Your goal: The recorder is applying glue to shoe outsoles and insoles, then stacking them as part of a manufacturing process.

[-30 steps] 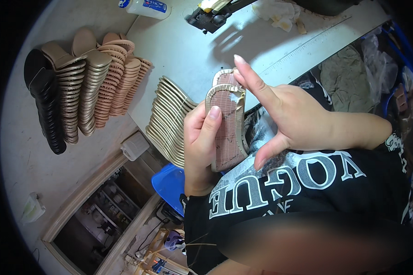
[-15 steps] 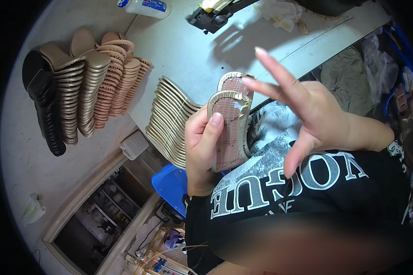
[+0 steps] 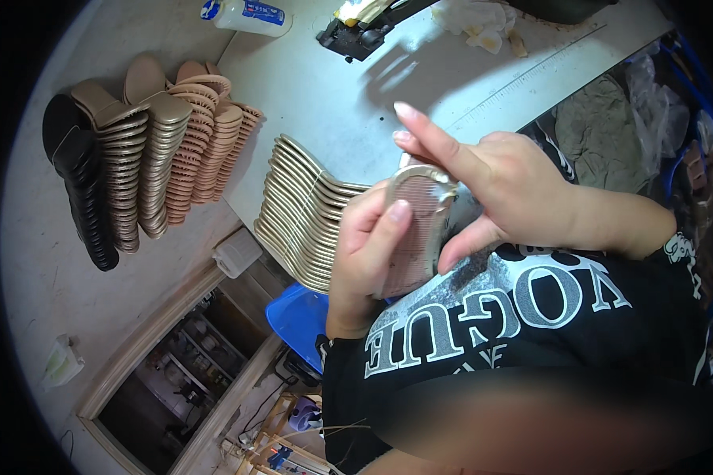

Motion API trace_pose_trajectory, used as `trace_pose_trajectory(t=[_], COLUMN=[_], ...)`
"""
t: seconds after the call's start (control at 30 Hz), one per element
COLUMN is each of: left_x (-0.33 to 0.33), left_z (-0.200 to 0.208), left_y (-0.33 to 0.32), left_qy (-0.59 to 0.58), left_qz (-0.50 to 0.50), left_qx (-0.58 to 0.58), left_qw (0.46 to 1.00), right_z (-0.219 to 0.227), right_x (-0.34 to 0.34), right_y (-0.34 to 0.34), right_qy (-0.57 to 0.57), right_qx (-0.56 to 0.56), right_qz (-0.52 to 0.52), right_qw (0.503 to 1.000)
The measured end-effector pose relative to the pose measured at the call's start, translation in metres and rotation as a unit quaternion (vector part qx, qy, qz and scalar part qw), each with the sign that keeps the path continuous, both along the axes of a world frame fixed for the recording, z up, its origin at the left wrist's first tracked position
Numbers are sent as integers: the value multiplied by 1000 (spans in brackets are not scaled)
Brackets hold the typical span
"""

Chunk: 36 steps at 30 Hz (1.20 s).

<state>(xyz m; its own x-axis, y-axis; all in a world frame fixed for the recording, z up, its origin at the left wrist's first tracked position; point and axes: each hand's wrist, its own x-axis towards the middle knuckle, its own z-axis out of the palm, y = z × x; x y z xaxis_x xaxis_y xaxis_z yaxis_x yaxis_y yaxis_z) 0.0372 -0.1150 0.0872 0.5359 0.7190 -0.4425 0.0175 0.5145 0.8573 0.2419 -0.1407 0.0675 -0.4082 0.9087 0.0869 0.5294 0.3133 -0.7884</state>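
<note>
A: ok so what's the weak spot in your hold? Your left hand (image 3: 363, 252) has the insole (image 3: 420, 241) pinched, thumb pressed on the lined face, and it's up near your shirt (image 3: 483, 309), by the edge of the table (image 3: 325, 87).

B: I'd worry about that one-thumb grip tbh. Your right hand (image 3: 507, 186) is spread, thumb well apart from the fingers, and I can't tell whether any fingertip touches the rim. Push hard up top and the piece could pivot under your left thumb.

A: and the pale shiny patch (image 3: 444, 191) by the curved end?

B: glare or something sticky, can't tell. If it's sticky, a stray finger could smear it over that lined face.

A: anything else?

B: yeah, your left knuckles look right beside the stacked insoles (image 3: 293, 210). Swing that wrist out and you could knock the row crooked.
</note>
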Motion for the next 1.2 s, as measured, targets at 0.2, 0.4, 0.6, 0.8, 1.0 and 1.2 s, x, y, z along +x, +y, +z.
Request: trace_pose_trajectory(t=[0.2,0.4,0.6,0.8,1.0,1.2], left_x=[-1,-2,-2,-3,-22,-23], left_z=[0,0,0,-1,-24,-39], left_y=[1,3,6,8,27,52], left_qy=[7,40,42,54,8,-88], left_qz=[27,33,-7,10,136,211], left_qx=[27,58,80,32,42,13], left_qw=[999,997,996,998,990,973], right_z=[2,8,6,-6,-6,-13], right_x=[15,17,8,2,23,7], right_y=[-2,-12,-13,-3,12,7], right_qy=[74,55,-15,45,614,663], right_qx=[69,37,-28,-4,-354,-335], right_qz=[-49,-31,-53,-33,-67,-139], right_qw=[994,997,998,998,702,655])
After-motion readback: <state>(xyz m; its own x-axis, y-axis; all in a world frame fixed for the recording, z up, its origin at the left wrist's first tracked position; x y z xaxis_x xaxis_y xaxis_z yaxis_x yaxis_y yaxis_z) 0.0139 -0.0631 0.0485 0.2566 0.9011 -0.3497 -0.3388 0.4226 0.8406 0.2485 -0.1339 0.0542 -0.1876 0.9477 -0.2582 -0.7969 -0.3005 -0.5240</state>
